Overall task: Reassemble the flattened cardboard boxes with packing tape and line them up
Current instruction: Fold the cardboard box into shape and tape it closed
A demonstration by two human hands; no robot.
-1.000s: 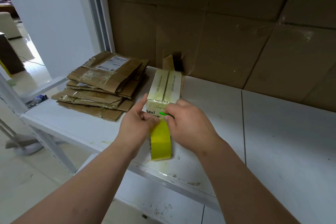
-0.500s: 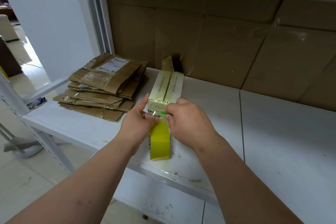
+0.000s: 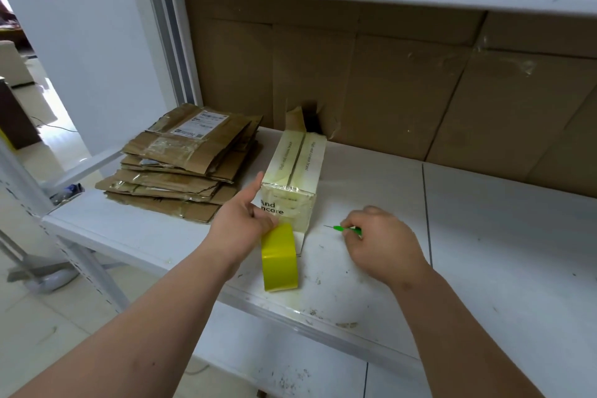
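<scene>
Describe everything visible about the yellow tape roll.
The yellow tape roll is a glossy, wide roll of packing tape, standing on its edge near the front of the white shelf. The left hand grips its upper part. Its top sits against the near face of the small pale box. Its core is hidden.

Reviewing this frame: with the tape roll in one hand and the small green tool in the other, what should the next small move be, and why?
Probably set the green tool down on the shelf. The right hand holds it clear of the white box, whose top seam already shows tape. The left hand grips the yellow tape roll against the box front, so a free right hand could smooth the tape end.
</scene>
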